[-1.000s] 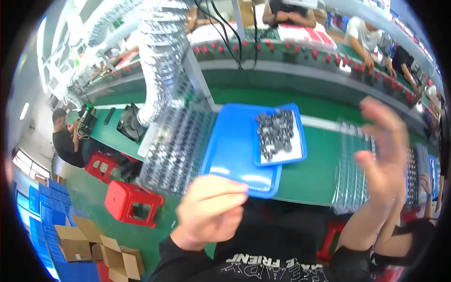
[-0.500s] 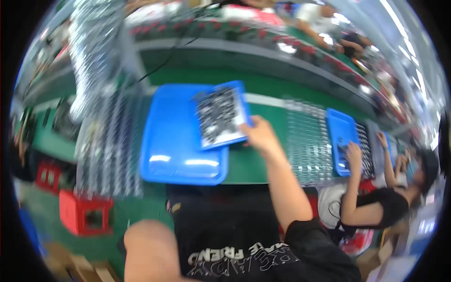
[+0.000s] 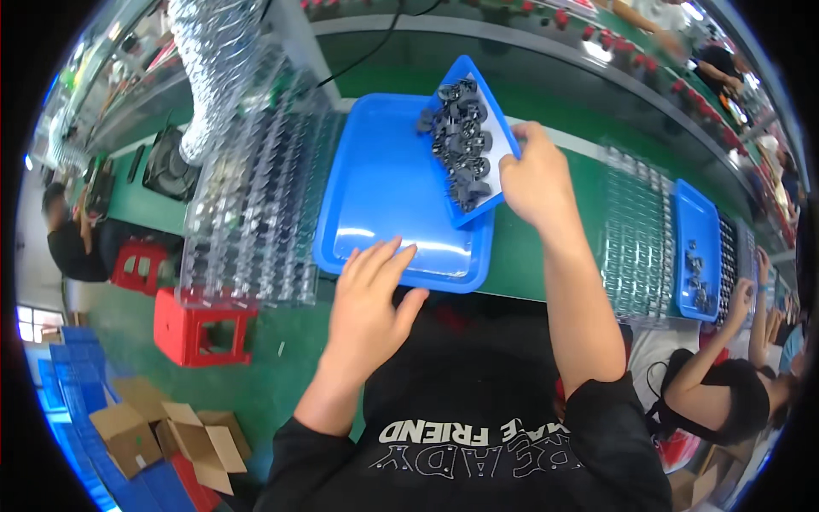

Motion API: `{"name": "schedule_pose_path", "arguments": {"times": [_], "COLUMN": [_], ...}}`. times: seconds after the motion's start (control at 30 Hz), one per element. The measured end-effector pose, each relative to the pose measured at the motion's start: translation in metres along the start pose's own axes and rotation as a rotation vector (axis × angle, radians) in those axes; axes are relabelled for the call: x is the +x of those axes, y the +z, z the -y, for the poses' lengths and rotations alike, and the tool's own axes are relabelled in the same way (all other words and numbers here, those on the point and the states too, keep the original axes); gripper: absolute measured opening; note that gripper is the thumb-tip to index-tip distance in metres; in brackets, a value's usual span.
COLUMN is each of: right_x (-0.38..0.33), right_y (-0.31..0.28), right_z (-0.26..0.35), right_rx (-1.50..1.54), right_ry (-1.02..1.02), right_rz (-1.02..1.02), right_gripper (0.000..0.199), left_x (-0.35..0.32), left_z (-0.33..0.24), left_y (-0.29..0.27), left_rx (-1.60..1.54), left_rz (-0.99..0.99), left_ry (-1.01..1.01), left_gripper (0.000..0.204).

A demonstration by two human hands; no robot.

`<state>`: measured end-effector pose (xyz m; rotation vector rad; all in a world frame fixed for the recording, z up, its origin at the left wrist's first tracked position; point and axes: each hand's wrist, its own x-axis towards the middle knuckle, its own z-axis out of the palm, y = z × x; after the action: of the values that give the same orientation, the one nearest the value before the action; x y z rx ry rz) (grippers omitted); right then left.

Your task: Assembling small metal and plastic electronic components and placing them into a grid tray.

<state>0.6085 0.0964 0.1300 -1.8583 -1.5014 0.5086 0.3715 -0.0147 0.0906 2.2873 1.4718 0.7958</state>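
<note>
Small blue tray point(image 3: 463, 70), tilted, overlapping right side of large blue tray point(image 3: 375, 162); dark gray parts point(image 3: 465, 141), some round, heaped on white liner point(image 3: 498, 136). Right hand point(image 3: 539, 175) clamps small tray's right rim between thumb and fingers, likely keeping grip clear of parts. Tilt seemingly leans load leftward. Left hand point(image 3: 368, 294), fingers slightly apart, at large tray's near rim; contact unclear. Clear molded trays point(image 3: 256, 205) crowd left edge; green tabletop point(image 3: 533, 247) leaves room rightward.

The large tray point(image 3: 384, 183) looks like smooth, glossy plastic, the dark parts point(image 3: 465, 141) duller plastic. The duct point(image 3: 217, 51) is crinkled, shiny metal foil; the shirt point(image 3: 478, 367) matt cloth.
</note>
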Motion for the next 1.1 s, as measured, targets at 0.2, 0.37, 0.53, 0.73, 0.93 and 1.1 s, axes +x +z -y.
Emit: {"name": "schedule_pose_path", "arguments": {"times": [0.2, 0.37, 0.53, 0.73, 0.93, 1.1], "right_x": [-0.013, -0.029, -0.025, -0.028, -0.011, 0.097], "right_y": [0.017, 0.033, 0.008, -0.06, -0.098, -0.108], "right_z": [0.064, 0.071, 0.04, -0.035, -0.084, -0.112], "right_rx": [-0.325, -0.482, -0.284, 0.403, 0.565, 0.757], "right_ry": [-0.164, -0.305, -0.291, 0.121, 0.465, 0.52], "right_rz": [0.064, -0.081, -0.237, -0.267, -0.2, -0.278], "right_gripper": [0.05, 0.055, 0.055, 0.047, 0.039, 0.018], "left_x": [-0.013, -0.006, -0.002, 0.001, -0.02, -0.048], "left_z": [0.021, 0.02, 0.019, 0.014, 0.006, 0.015], "left_y": [0.053, 0.049, 0.043, 0.035, 0.043, 0.078], "left_rx": [0.039, 0.03, 0.144, 0.086, -0.16, -0.329], "left_rz": [-0.09, -0.074, -0.011, -0.054, -0.278, 0.16], "left_ry": [-0.149, -0.127, -0.115, -0.025, 0.376, 0.414], "left_gripper": [0.087, 0.099, 0.093, 0.086, 0.04, 0.027]}}
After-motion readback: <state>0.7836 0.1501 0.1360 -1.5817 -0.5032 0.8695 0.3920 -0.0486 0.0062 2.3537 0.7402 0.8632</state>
